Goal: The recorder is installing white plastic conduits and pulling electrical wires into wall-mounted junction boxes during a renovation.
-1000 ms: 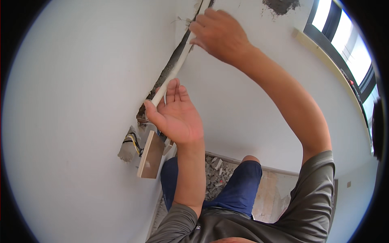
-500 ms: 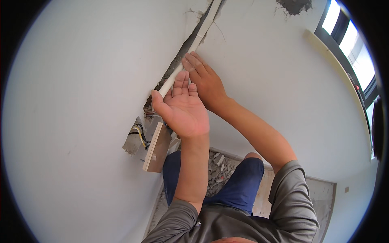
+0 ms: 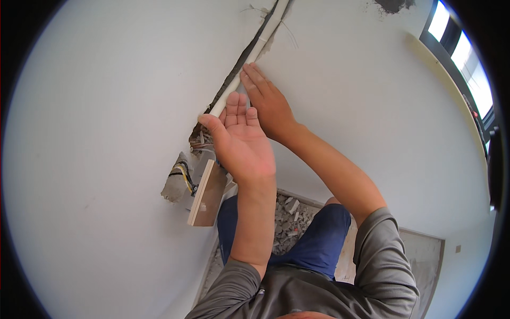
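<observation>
A white conduit pipe runs down a dark chase cut into the white wall. My left hand is flat, palm toward me, fingers together, its thumb and fingertips against the pipe's lower end. My right hand lies flat just behind it, fingertips pressing on the pipe a little higher up. Neither hand wraps around anything. Below the pipe's end, a broken wall opening shows yellow and black wires.
A small wooden board leans at the wall opening below my left hand. Grey rubble lies on the floor by my knees. A window is at the upper right. A patch of bare grey plaster shows at the top.
My right hand has slid down the pipe from high on the wall to just behind my left hand. The left hand has stayed at the pipe's lower end.
</observation>
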Available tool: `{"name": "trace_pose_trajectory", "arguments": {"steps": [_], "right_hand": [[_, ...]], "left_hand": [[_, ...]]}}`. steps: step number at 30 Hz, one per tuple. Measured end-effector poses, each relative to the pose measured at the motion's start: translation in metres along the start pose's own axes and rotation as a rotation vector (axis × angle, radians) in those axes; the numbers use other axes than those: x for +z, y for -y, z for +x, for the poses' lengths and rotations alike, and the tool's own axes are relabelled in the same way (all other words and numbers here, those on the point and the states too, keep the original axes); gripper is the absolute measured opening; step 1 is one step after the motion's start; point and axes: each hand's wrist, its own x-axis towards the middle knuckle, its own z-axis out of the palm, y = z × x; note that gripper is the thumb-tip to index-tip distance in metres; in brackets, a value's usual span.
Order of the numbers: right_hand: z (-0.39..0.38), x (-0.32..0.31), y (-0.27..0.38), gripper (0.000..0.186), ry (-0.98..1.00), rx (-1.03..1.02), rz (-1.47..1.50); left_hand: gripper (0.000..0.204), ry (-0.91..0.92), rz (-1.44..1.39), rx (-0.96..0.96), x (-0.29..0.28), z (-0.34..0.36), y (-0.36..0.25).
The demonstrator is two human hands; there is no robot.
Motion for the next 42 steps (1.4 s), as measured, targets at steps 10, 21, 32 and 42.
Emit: {"name": "trace_pose_trajectory", "arguments": {"steps": [10, 21, 32, 42], "right_hand": [[0.012, 0.002, 0.004, 0.051, 0.031, -0.052, -0.242], [0.011, 0.008, -0.002, 0.056, 0.132, -0.057, -0.336], [0.011, 0.008, 0.0, 0.048, 0.128, -0.058, -0.401], [0.012, 0.008, 0.008, 0.048, 0.011, 0.014, -0.372]], "left_hand": [[0.056, 0.009, -0.169, -0.075, -0.002, -0.001, -0.005], [0.033, -0.088, -0.321, -0.092, 0.002, 0.012, 0.002], [0.064, 0.103, 0.376, 0.333, -0.01, -0.038, 0.007], [0.073, 0.095, 0.655, 0.414, -0.008, -0.036, -0.003]]}}
